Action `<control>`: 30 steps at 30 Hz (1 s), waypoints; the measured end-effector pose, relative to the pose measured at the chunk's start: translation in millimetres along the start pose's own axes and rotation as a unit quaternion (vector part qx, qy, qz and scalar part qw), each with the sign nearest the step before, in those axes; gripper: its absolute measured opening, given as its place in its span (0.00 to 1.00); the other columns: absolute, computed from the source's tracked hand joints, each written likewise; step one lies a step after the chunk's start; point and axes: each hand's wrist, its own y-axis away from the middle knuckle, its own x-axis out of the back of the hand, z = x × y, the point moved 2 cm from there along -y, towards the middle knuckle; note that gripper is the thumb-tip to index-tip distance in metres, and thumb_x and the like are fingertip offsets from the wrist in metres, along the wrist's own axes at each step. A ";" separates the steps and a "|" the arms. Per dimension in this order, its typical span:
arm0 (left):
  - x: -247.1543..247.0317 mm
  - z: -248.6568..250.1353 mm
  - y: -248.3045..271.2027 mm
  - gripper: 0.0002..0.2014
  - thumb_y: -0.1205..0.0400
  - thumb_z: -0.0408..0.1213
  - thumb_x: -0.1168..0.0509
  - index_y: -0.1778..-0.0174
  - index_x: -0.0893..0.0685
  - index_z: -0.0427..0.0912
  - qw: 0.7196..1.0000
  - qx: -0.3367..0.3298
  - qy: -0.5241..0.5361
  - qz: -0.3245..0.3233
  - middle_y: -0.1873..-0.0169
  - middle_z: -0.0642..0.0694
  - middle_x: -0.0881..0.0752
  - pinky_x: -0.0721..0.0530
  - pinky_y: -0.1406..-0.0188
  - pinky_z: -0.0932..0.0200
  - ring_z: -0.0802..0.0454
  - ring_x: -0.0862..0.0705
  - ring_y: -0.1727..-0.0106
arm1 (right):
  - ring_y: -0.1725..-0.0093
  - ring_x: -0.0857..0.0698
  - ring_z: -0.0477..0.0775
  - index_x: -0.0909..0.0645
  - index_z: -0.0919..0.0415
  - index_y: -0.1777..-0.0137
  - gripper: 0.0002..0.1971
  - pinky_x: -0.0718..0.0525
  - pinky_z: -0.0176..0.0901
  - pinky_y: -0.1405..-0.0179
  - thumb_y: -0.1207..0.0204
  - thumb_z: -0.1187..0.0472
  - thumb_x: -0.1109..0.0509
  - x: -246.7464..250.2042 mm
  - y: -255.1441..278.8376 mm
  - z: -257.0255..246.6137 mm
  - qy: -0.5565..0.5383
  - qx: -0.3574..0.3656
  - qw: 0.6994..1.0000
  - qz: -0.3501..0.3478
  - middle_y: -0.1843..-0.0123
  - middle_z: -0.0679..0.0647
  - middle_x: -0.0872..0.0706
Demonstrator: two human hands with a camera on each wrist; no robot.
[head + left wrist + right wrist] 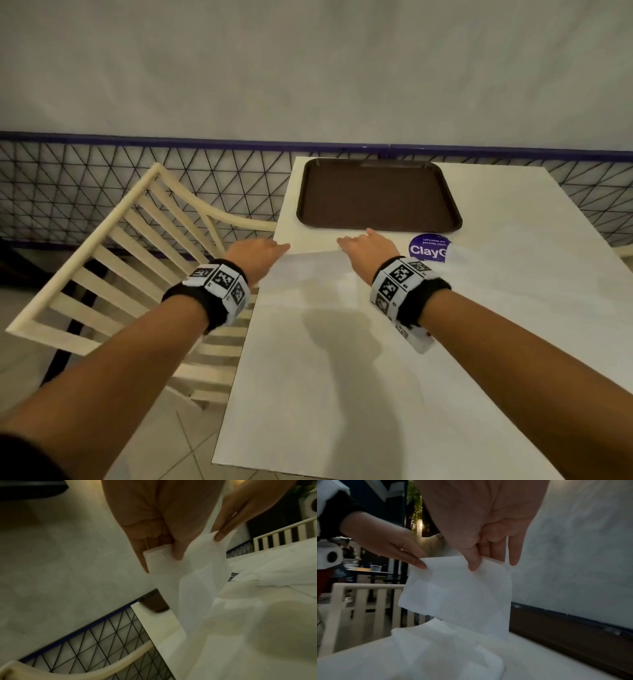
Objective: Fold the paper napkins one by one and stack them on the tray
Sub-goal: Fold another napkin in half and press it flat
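Your left hand (255, 251) and right hand (368, 245) each pinch a top corner of one napkin (458, 592), lifting it just in front of the tray (376, 195); the tray lies on the worktop (496, 308), with more napkins (423, 649) lying below the lifted one.

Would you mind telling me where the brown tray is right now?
In the head view the tray lies empty at the table's far edge, by the wall, just beyond both hands and the round purple sticker.

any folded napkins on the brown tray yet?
No. The brown rectangular plastic tray shows only its bare surface in the head view.
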 end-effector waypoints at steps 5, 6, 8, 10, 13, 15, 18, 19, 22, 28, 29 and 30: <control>-8.1 -12.9 -19.3 0.29 0.15 0.25 0.49 0.18 0.46 0.45 0.999 0.004 0.014 0.032 0.27 0.41 0.28 0.21 0.39 0.51 0.42 0.23 0.33 | 0.29 0.23 0.59 0.39 0.62 0.22 0.23 0.40 0.47 0.21 0.16 0.71 0.50 -6.2 -28.2 -0.9 -0.018 -0.023 0.999 0.016 0.26 0.57 0.25; -15.3 -11.5 -19.7 0.28 0.15 0.26 0.49 0.18 0.46 0.44 0.999 -0.001 0.022 0.032 0.26 0.41 0.29 0.22 0.37 0.51 0.42 0.24 0.31 | 0.30 0.23 0.58 0.38 0.61 0.22 0.22 0.40 0.47 0.21 0.16 0.70 0.50 -13.4 -29.9 -2.7 -0.026 -0.025 0.999 0.015 0.26 0.56 0.25; -33.0 -5.5 -18.8 0.27 0.15 0.26 0.50 0.18 0.47 0.40 0.999 -0.023 0.039 0.023 0.22 0.40 0.34 0.29 0.30 0.51 0.43 0.29 0.26 | 0.27 0.26 0.56 0.39 0.60 0.21 0.22 0.43 0.46 0.20 0.15 0.69 0.51 -32.9 -30.5 -7.7 -0.036 -0.023 0.999 0.002 0.24 0.56 0.28; -58.9 2.1 -22.0 0.28 0.15 0.23 0.51 0.18 0.48 0.36 0.997 -0.051 0.053 0.011 0.20 0.39 0.39 0.36 0.24 0.52 0.44 0.34 0.22 | 0.21 0.33 0.54 0.43 0.59 0.19 0.25 0.47 0.46 0.18 0.15 0.70 0.52 -55.9 -28.5 -13.1 -0.050 -0.020 0.998 -0.024 0.19 0.55 0.36; -90.0 10.7 -22.9 0.29 0.16 0.21 0.54 0.18 0.50 0.36 0.994 -0.065 0.073 -0.044 0.18 0.40 0.47 0.41 0.21 0.51 0.45 0.41 0.19 | 0.17 0.43 0.52 0.49 0.57 0.17 0.29 0.51 0.44 0.17 0.16 0.74 0.53 -86.4 -23.7 -20.3 -0.090 -0.018 0.993 -0.072 0.15 0.52 0.46; -105.7 17.1 -26.7 0.26 0.20 0.18 0.52 0.24 0.36 0.29 0.991 -0.079 0.109 -0.003 0.23 0.32 0.35 0.26 0.30 0.46 0.38 0.28 0.25 | 0.16 0.47 0.51 0.52 0.57 0.16 0.30 0.52 0.43 0.17 0.16 0.74 0.53 -101.5 -20.9 -24.2 -0.112 -0.020 0.989 -0.099 0.15 0.51 0.50; -123.8 20.3 -26.4 0.28 0.21 0.16 0.51 0.22 0.37 0.31 0.987 -0.091 0.127 -0.027 0.21 0.33 0.39 0.29 0.25 0.45 0.37 0.33 0.22 | 0.15 0.51 0.50 0.54 0.57 0.16 0.30 0.54 0.43 0.16 0.16 0.75 0.55 -115.2 -20.0 -28.1 -0.131 -0.026 0.983 -0.128 0.14 0.52 0.55; -130.4 18.2 -24.7 0.30 0.18 0.18 0.53 0.19 0.46 0.36 0.989 -0.090 0.106 -0.059 0.18 0.39 0.49 0.39 0.19 0.50 0.42 0.44 0.18 | 0.15 0.52 0.50 0.55 0.57 0.16 0.30 0.54 0.43 0.16 0.16 0.75 0.55 -117.6 -19.8 -29.0 -0.131 -0.027 0.982 -0.132 0.14 0.53 0.55; -132.4 16.0 -24.5 0.31 0.16 0.20 0.56 0.17 0.56 0.41 0.990 -0.079 0.095 -0.074 0.17 0.44 0.58 0.49 0.17 0.54 0.46 0.54 0.16 | 0.15 0.52 0.51 0.55 0.58 0.16 0.30 0.54 0.43 0.16 0.16 0.75 0.55 -119.0 -18.9 -31.6 -0.135 -0.033 0.983 -0.119 0.14 0.53 0.56; -128.2 9.6 -27.5 0.34 0.17 0.18 0.53 0.17 0.55 0.42 0.990 -0.081 0.106 -0.039 0.17 0.44 0.56 0.51 0.18 0.50 0.44 0.54 0.16 | 0.15 0.48 0.57 0.52 0.63 0.17 0.31 0.52 0.46 0.16 0.19 0.78 0.53 -117.1 -15.0 -37.3 -0.150 -0.051 0.985 -0.063 0.15 0.59 0.51; -127.2 9.7 -27.8 0.34 0.18 0.17 0.52 0.17 0.54 0.42 0.989 -0.085 0.115 -0.035 0.17 0.43 0.55 0.51 0.18 0.49 0.43 0.54 0.16 | 0.15 0.48 0.56 0.52 0.63 0.17 0.31 0.52 0.45 0.16 0.19 0.77 0.53 -118.4 -14.1 -37.8 -0.144 -0.056 0.985 -0.071 0.15 0.59 0.51; -126.7 10.3 -28.4 0.34 0.18 0.17 0.52 0.18 0.53 0.42 0.987 -0.089 0.128 -0.027 0.17 0.42 0.54 0.51 0.18 0.48 0.43 0.53 0.16 | 0.15 0.49 0.54 0.53 0.62 0.16 0.30 0.52 0.45 0.16 0.18 0.76 0.53 -119.7 -13.4 -38.2 -0.139 -0.061 0.985 -0.083 0.14 0.57 0.52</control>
